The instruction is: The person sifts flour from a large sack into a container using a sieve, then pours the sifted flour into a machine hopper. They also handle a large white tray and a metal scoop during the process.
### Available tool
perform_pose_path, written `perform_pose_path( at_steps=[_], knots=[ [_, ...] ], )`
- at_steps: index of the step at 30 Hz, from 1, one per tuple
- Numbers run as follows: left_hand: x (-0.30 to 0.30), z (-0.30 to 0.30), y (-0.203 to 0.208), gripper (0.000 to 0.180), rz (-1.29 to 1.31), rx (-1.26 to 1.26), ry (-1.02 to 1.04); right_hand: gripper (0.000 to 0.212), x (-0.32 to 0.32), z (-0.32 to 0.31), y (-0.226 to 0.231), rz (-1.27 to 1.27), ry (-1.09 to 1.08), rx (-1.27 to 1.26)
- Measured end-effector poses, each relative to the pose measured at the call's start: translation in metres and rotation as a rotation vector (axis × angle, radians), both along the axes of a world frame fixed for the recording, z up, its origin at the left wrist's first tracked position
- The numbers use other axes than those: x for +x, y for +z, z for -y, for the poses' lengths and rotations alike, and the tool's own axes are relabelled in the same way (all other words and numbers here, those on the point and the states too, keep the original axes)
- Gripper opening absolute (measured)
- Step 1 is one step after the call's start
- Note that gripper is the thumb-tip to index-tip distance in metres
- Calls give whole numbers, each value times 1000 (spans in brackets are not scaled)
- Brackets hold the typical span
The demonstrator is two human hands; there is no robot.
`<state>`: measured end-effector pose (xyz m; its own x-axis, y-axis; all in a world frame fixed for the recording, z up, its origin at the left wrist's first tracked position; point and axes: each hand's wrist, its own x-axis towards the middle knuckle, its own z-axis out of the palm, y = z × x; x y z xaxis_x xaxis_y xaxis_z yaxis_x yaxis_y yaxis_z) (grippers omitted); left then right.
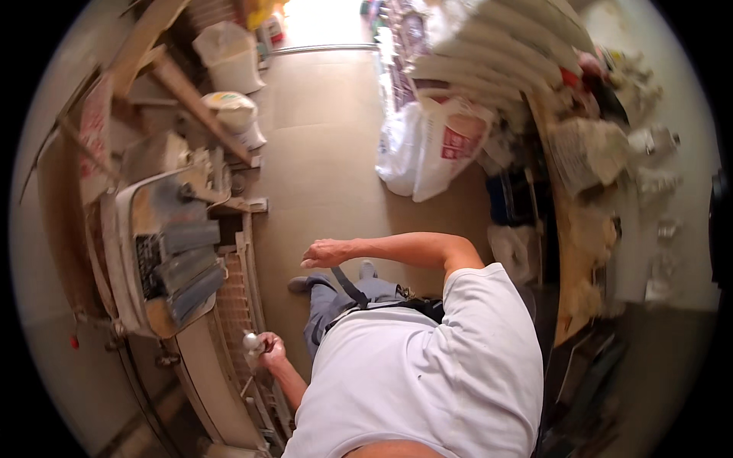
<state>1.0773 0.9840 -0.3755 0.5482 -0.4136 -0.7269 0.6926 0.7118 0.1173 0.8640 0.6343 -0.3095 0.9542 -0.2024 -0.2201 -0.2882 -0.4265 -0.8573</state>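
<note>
My left hand is low at my left side, beside the slatted front of the bench. Its fingers are closed on a shiny, rounded metal piece whose exact kind is not clear. My right forearm reaches across in front of my body. At its end my right hand is bent down with the fingers curled together; whatever they hold, if anything, is hidden. A dark strap runs from just below that hand down to my waist. I cannot tell whether the hand touches it.
On the left stands a dusty machine with grey metal plates, over a slatted bench. Farther ahead are white sacks. Stacked sacks and white plastic bags flank the tan floor on the right, near a wooden shelf.
</note>
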Motion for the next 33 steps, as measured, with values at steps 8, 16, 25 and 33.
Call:
perform_pose_path(
  at_steps=[8,16,25,33],
  knots=[
    [-67,189,9,33,125,-210,-975,64,-139,-10,64,-35,-432,537],
    [-201,379,68,22,382,-16,-1355,66,-204,-26,104,144,-862,881],
    [-369,424,77,15,877,-268,-1798,25,-280,-64,112,353,-1528,985],
    [-495,401,78,42,1069,-462,-2541,14,-365,-140,95,580,-1958,933]
  ],
)
